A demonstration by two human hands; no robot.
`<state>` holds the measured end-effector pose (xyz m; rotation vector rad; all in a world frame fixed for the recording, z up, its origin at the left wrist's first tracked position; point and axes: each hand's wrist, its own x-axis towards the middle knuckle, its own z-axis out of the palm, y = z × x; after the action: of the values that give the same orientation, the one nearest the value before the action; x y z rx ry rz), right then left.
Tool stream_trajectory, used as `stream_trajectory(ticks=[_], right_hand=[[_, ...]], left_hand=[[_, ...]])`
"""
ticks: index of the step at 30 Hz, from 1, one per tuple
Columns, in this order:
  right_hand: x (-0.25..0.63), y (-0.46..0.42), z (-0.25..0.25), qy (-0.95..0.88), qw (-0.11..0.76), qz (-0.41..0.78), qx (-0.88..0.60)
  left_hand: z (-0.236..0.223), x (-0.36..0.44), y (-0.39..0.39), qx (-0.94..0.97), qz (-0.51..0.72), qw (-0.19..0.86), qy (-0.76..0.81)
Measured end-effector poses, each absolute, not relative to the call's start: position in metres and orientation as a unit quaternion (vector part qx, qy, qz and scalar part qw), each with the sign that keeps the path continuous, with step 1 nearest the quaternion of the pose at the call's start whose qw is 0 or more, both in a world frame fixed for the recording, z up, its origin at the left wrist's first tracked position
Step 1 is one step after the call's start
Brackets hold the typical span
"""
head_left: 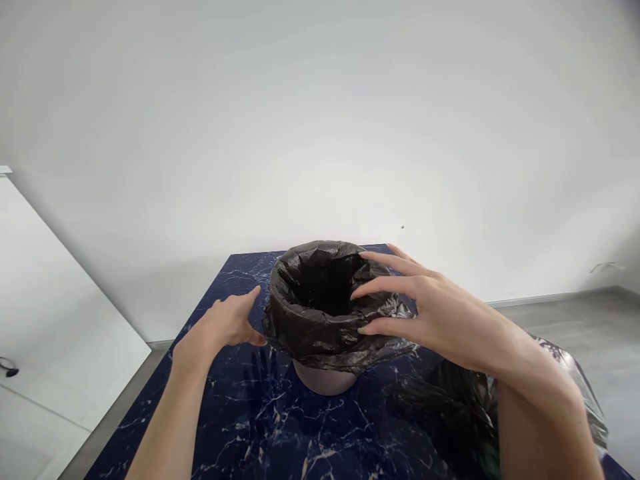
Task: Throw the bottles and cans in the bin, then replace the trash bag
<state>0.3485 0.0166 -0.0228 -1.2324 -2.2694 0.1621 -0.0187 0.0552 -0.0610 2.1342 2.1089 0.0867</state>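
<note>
A light-coloured bin point(324, 381) stands upright on a dark blue, marble-patterned table point(235, 420). Its rim is covered by a black bin bag point(313, 332), which lines the inside and hangs folded down around the outside. At the bin's left side is my left hand point(226, 321), fingers apart, its thumb close to the bag's edge; whether it touches cannot be made out. My right hand point(407, 287) reaches over the right part of the rim with fingers spread, fingertips at the bag's edge and opening. No pinch on the plastic shows.
More crumpled black plastic point(445, 407) lies on the table at the right, partly behind my right forearm. A white wall point(320, 133) rises behind the table. To the left stands a white cabinet point(55, 320) with a dark handle. Grey floor point(565, 320) shows at the right.
</note>
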Motion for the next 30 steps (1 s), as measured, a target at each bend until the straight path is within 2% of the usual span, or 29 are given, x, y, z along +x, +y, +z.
stream_trajectory(ticks=[7, 14, 21, 30], right_hand=[[0.331, 0.023, -0.026, -0.836, 0.307, 0.008, -0.455], [0.317, 0.047, -0.036, -0.788, 0.36, -0.027, -0.499], [0.34, 0.08, -0.054, -0.691, 0.416, -0.052, -0.588], [0.373, 0.106, -0.075, -0.63, 0.44, -0.094, -0.633]], left_hand=[[-0.042, 0.002, 0.05, 0.653, -0.017, 0.047, 0.755], [-0.036, 0.009, 0.045, 0.651, -0.022, 0.081, 0.754], [-0.036, 0.01, 0.043, 0.671, -0.02, 0.1, 0.735], [-0.038, 0.008, 0.042, 0.693, 0.0, 0.1, 0.714]])
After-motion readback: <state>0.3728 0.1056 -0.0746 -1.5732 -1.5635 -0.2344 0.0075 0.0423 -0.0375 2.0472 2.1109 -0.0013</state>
